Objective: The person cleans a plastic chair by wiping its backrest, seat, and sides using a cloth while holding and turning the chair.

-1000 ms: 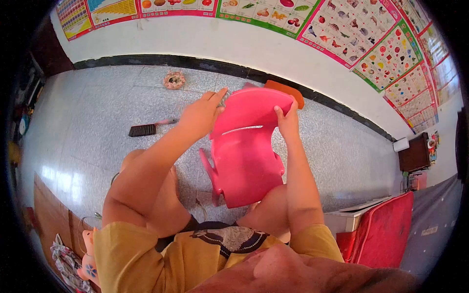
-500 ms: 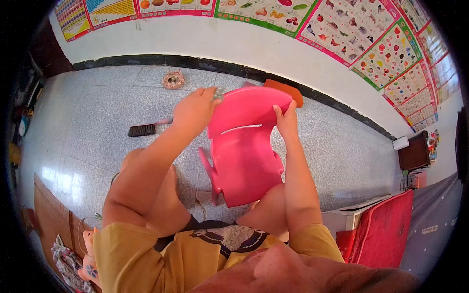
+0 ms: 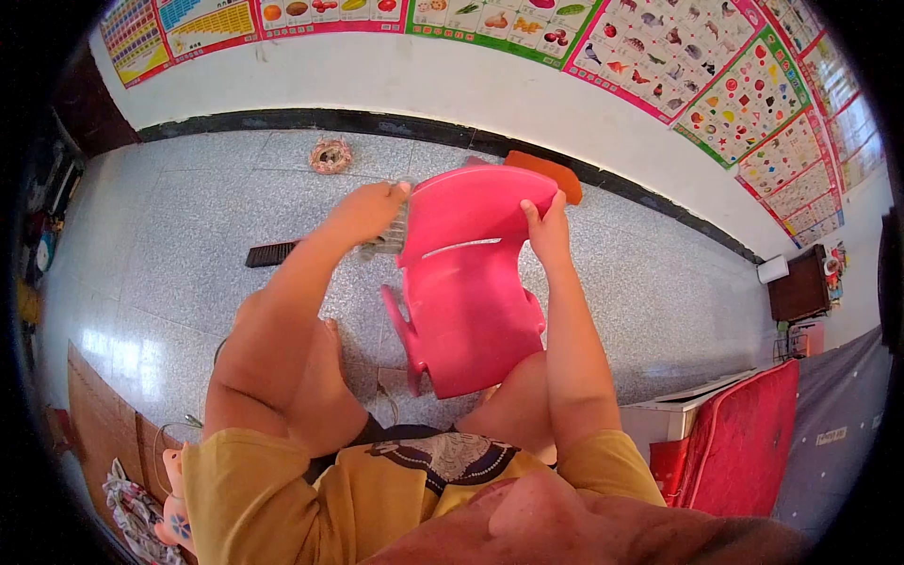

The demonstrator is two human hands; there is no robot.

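Note:
A small pink plastic chair (image 3: 476, 315) stands tilted between my knees, its backrest toward the wall. My right hand (image 3: 549, 231) is closed around the right upper edge of the backrest, thumb on the front face. At the backrest's left edge, my left hand (image 3: 369, 211) grips a greyish striped cloth (image 3: 390, 235) that hangs below the fingers. The cloth is partly hidden behind the hand and looks blurred. Left of that forearm a black-bristled brush (image 3: 270, 254) lies on the floor, its handle hidden by my arm.
A woven ring-shaped item (image 3: 330, 155) lies on the speckled floor near the wall. Behind the chair is an orange object (image 3: 548, 179). Picture posters (image 3: 650, 47) line the wall. A red padded item (image 3: 739, 443) leans at right; a brown board (image 3: 108, 405) is at left.
My left hand has moved left and slightly down along the backrest's edge, and more of the cloth shows below it. My right hand and the chair have hardly moved.

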